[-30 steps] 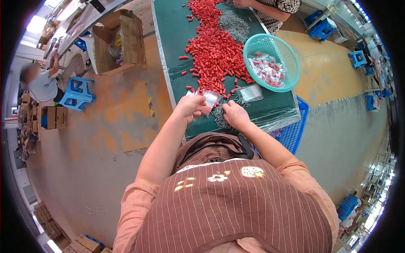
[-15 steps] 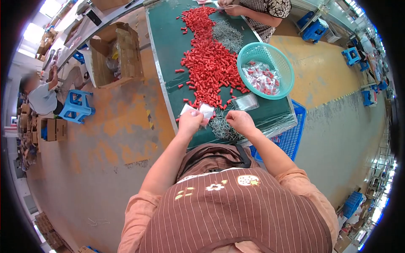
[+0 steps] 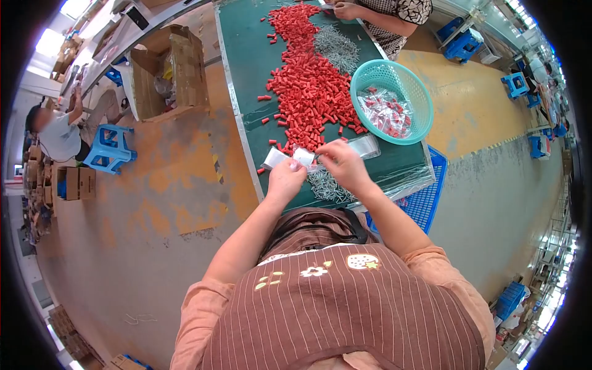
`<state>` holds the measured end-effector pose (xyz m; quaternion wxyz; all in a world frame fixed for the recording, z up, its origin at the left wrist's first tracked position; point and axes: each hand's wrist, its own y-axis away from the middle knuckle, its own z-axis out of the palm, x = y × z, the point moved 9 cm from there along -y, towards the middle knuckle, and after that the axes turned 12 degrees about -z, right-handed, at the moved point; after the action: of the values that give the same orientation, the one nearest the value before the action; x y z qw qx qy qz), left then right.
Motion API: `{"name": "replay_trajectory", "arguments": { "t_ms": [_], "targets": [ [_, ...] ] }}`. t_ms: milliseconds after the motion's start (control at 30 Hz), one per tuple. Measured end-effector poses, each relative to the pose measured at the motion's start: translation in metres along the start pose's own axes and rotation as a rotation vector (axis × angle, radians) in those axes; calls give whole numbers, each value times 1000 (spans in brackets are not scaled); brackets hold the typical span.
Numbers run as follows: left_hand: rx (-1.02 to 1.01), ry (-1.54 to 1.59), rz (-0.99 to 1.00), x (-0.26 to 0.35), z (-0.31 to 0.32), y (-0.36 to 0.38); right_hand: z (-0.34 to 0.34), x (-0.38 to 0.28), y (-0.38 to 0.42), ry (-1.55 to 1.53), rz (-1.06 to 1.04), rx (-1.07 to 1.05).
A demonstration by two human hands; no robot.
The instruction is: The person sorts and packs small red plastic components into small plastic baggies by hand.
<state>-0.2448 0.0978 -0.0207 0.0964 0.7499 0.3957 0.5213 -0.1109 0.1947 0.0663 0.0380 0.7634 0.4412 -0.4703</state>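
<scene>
Near the table's front end, my left hand pinches a small clear plastic bag with a white patch. Another flat clear bag lies just left of it. My right hand is at the bag's right side, thumb and fingers pinched together; what lies between them is too small to make out. Under and between the hands is a small heap of grey screws. Beyond my hands spreads a long pile of red plastic plugs. A stack of clear bags lies behind my right hand.
A turquoise basket holding filled bags stands on the green table. More screws lie farther back, near a co-worker's hands. A blue crate sits beside the table; a cardboard box and blue stool are left.
My right hand has moved left and forward from the screw heap to the bag. My left hand has shifted slightly right, still holding the bag.
</scene>
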Motion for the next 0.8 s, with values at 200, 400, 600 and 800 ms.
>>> {"name": "replay_trajectory", "arguments": {
  "t_ms": [200,400,600,800],
  "targets": [
    [-75,220,-137,2,-12,6,33,88,7,423,245,-278],
    [-208,530,-309,-15,-11,-5,66,102,-2,557,186,-355],
    [-212,613,-349,-14,-19,-5,64,112,-6,559,164,-392],
    [45,266,-138,-3,-35,-14,24,69,-23,203,103,-184]
  ]
}}
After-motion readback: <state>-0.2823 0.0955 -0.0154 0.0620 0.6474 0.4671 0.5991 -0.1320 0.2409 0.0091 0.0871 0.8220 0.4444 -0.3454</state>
